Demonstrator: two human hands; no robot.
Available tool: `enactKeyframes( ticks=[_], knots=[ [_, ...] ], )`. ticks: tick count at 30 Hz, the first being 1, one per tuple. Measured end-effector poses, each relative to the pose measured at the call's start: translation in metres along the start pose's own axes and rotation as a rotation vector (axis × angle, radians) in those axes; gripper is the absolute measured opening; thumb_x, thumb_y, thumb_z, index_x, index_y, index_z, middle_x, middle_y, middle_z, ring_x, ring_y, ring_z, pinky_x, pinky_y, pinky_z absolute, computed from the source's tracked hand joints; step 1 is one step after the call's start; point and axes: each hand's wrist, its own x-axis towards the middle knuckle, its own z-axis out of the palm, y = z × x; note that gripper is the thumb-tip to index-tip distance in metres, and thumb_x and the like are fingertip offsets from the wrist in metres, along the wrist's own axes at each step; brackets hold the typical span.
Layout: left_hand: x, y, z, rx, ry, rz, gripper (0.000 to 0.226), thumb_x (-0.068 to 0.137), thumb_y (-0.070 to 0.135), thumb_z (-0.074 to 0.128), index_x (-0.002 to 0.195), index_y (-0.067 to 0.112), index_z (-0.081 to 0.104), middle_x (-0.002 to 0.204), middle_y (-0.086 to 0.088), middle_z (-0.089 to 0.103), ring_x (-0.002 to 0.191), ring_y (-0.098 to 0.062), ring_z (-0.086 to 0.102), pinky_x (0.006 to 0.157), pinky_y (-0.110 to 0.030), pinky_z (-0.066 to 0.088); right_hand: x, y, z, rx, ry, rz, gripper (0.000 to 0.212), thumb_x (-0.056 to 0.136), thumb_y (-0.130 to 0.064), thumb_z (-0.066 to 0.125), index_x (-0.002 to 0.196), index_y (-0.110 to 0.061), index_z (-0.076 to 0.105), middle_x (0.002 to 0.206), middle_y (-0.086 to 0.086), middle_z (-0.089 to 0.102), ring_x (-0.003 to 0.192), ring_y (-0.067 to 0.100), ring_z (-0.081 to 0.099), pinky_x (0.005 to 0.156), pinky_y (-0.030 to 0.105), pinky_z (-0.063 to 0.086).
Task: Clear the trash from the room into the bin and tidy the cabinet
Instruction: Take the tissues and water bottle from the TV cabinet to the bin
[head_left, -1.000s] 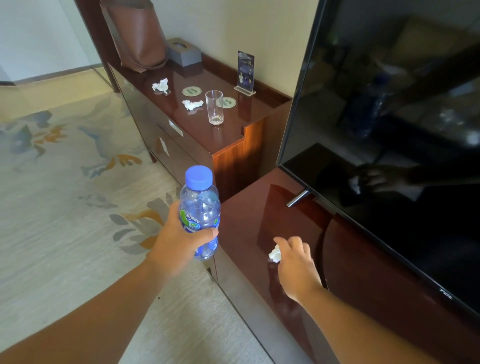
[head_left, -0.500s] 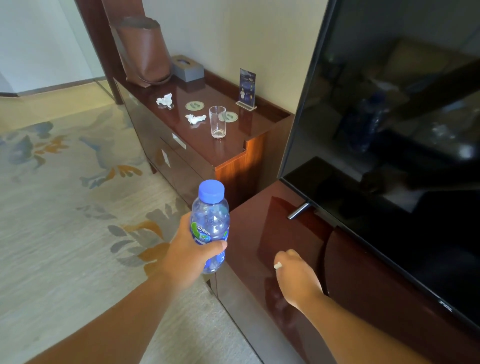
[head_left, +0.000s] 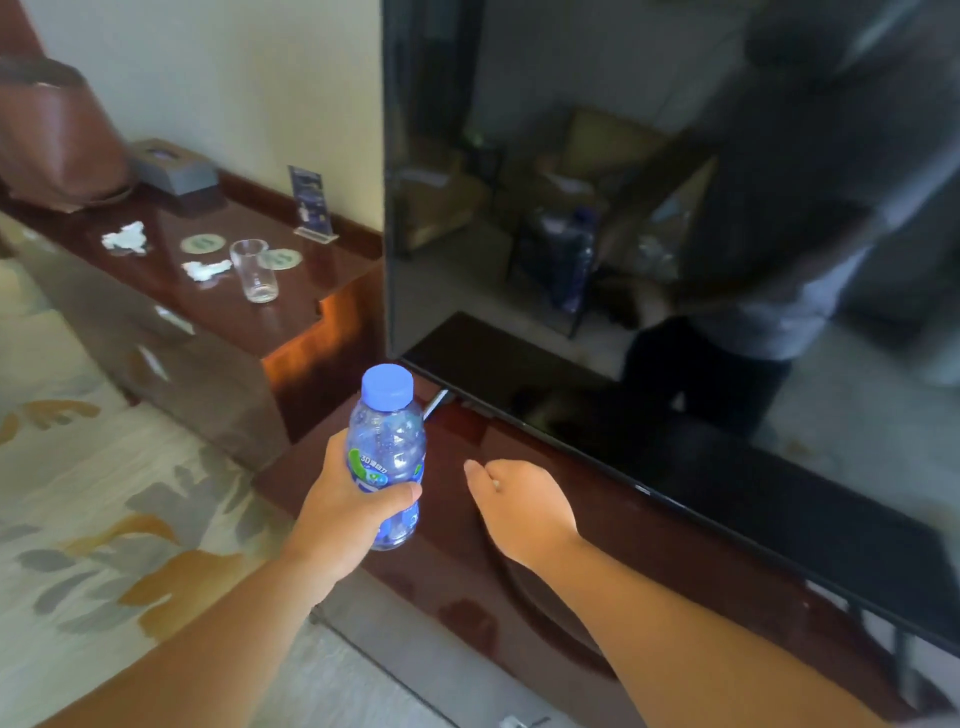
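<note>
My left hand (head_left: 348, 512) grips a clear plastic bottle (head_left: 387, 447) with a blue cap and a green-blue label, held upright over the left end of the low dark-red cabinet (head_left: 467, 597). My right hand (head_left: 519, 504) hovers just right of it above the cabinet top, its fingers curled around a small white tissue wad (head_left: 496, 484), of which only a sliver shows. On the taller cabinet (head_left: 311, 312) at the back left lie two more crumpled tissues (head_left: 124, 239) (head_left: 205, 269).
An empty glass (head_left: 254, 270), two round coasters (head_left: 200, 243), a small standing sign (head_left: 311, 202), a grey tissue box (head_left: 174, 166) and a brown bag (head_left: 57, 135) sit on the taller cabinet. A large black TV (head_left: 675, 260) stands on the low cabinet. Patterned carpet (head_left: 104, 519) lies to the left.
My right hand has closed over the tissue wad and lifted off the cabinet top. The view has swung right and closer to the TV; the bottle stays in my left hand.
</note>
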Motion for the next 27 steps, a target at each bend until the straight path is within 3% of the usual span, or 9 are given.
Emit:
enactKeyframes(
  ticks=[3, 7, 10, 12, 15, 19, 23, 27],
  knots=[
    [-0.025, 0.014, 0.041, -0.003, -0.091, 0.026, 0.073, 0.060, 0.020, 0.083, 0.122, 0.032, 0.045, 0.107, 0.006, 0.065, 0.098, -0.014, 0.065, 0.084, -0.032, 0.052, -0.037, 0.030, -0.029, 0.053, 0.049, 0.054, 0.049, 0.100, -0.043, 0.036, 0.059, -0.017, 0.040, 0.058, -0.001, 0.046, 0.059, 0.017, 0.044, 0.057, 0.032, 0.034],
    [-0.071, 0.030, 0.105, 0.006, -0.219, 0.078, 0.072, 0.061, 0.018, 0.083, 0.121, 0.029, 0.045, 0.108, 0.005, 0.064, 0.098, -0.015, 0.064, 0.079, -0.028, 0.050, -0.101, 0.083, -0.070, 0.184, 0.169, 0.160, 0.030, 0.099, -0.039, 0.037, 0.088, -0.019, 0.056, 0.079, -0.003, 0.062, 0.075, 0.017, 0.058, 0.070, 0.036, 0.048],
    [-0.121, 0.035, 0.160, 0.026, -0.303, 0.115, 0.066, 0.071, 0.008, 0.082, 0.122, 0.028, 0.045, 0.108, 0.006, 0.063, 0.097, -0.011, 0.062, 0.074, -0.023, 0.048, -0.165, 0.129, -0.104, 0.261, 0.244, 0.223, 0.030, 0.099, -0.038, 0.039, 0.083, -0.016, 0.052, 0.076, -0.004, 0.057, 0.067, 0.015, 0.053, 0.064, 0.035, 0.044],
    [-0.162, 0.035, 0.201, 0.047, -0.368, 0.127, 0.063, 0.073, 0.007, 0.080, 0.121, 0.028, 0.046, 0.107, 0.006, 0.063, 0.096, -0.010, 0.062, 0.073, -0.022, 0.047, -0.216, 0.166, -0.123, 0.298, 0.253, 0.288, 0.025, 0.096, -0.040, 0.043, 0.079, -0.022, 0.049, 0.084, -0.007, 0.051, 0.068, 0.015, 0.054, 0.060, 0.030, 0.041],
    [-0.228, 0.035, 0.267, 0.074, -0.494, 0.139, 0.063, 0.072, 0.009, 0.081, 0.121, 0.029, 0.046, 0.106, 0.008, 0.063, 0.095, -0.009, 0.062, 0.073, -0.023, 0.046, -0.302, 0.224, -0.146, 0.385, 0.288, 0.405, 0.004, 0.090, -0.025, 0.049, 0.088, -0.029, 0.049, 0.103, -0.007, 0.041, 0.081, 0.023, 0.058, 0.069, 0.034, 0.051],
    [-0.314, 0.037, 0.353, 0.102, -0.670, 0.174, 0.056, 0.075, 0.005, 0.078, 0.114, 0.030, 0.047, 0.103, 0.006, 0.064, 0.092, -0.008, 0.062, 0.071, -0.021, 0.046, -0.412, 0.290, -0.180, 0.304, 0.362, 0.561, 0.035, 0.087, 0.002, 0.045, 0.102, -0.029, 0.047, 0.112, -0.006, 0.033, 0.090, 0.016, 0.048, 0.061, 0.019, 0.044],
    [-0.375, 0.036, 0.429, 0.100, -0.813, 0.179, 0.060, 0.062, 0.018, 0.081, 0.110, 0.032, 0.048, 0.102, 0.005, 0.066, 0.092, -0.007, 0.064, 0.075, -0.023, 0.047, -0.490, 0.341, -0.207, 0.307, 0.456, 0.697, 0.048, 0.081, 0.004, 0.040, 0.120, -0.022, 0.050, 0.122, 0.001, 0.039, 0.101, 0.020, 0.047, 0.083, 0.029, 0.045],
    [-0.407, 0.033, 0.498, 0.086, -0.913, 0.179, 0.055, 0.076, 0.008, 0.079, 0.116, 0.027, 0.047, 0.101, 0.009, 0.065, 0.089, 0.000, 0.062, 0.069, -0.015, 0.044, -0.530, 0.390, -0.222, 0.316, 0.490, 0.789, 0.060, 0.081, 0.002, 0.040, 0.133, -0.028, 0.046, 0.132, 0.000, 0.043, 0.094, 0.015, 0.048, 0.068, 0.021, 0.042]
  ],
)
